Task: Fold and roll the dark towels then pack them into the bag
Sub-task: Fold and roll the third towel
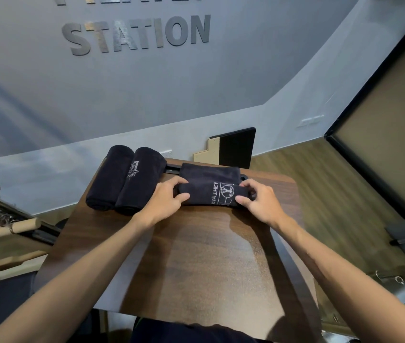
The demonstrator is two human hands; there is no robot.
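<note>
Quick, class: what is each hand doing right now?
Left hand: fingers grip the half-rolled towel.
Right hand: fingers grip the same towel's other end.

Both my forearms reach forward from the near edge of the table, bare, converging toward its far side. My left hand [165,200] sits palm down, wrist slightly raised, fingers curled over the left end of the dark towel [211,191], thumb tucked against its near side. My right hand [258,201] mirrors it at the right end, fingers bent and pinching the roll, thumb underneath. Hands level with each other, well apart.
</note>
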